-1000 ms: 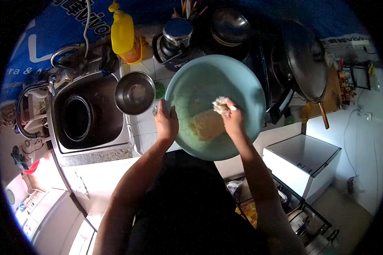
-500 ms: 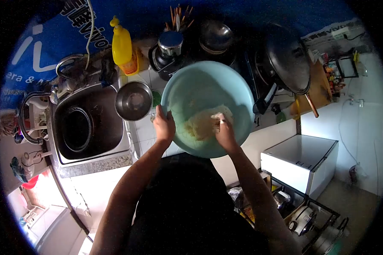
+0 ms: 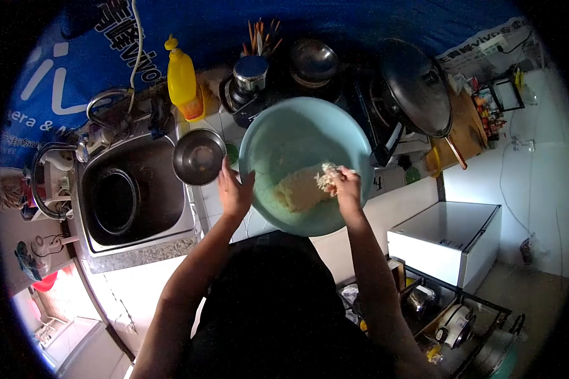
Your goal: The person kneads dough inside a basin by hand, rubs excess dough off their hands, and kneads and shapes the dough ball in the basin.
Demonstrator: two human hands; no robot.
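A large pale-green basin (image 3: 275,126) holds a flat mass of floury dough (image 3: 297,192) in its lower part. Over the basin's right side is my right hand (image 3: 349,191), its fingers curled around white, crumbly dough that covers the fingertips. My left hand (image 3: 236,192) is at the basin's left side with fingers stretched out and apart. Its fingertips reach the edge of a small steel bowl (image 3: 199,158); whether they touch it I cannot tell. The bowl has a little something at its bottom.
A sink (image 3: 161,208) with a black round pan (image 3: 110,202) inside lies left. Behind stand a yellow bottle (image 3: 183,82), a blender-like appliance (image 3: 250,76) and a metal bowl (image 3: 314,61). A large wok or lid (image 3: 417,88) is at the right, above a white cabinet (image 3: 446,227).
My left hand has let go of the basin's rim and opened toward the steel bowl. My right hand has lifted from the dough and moved slightly right, with clumps on its fingers.
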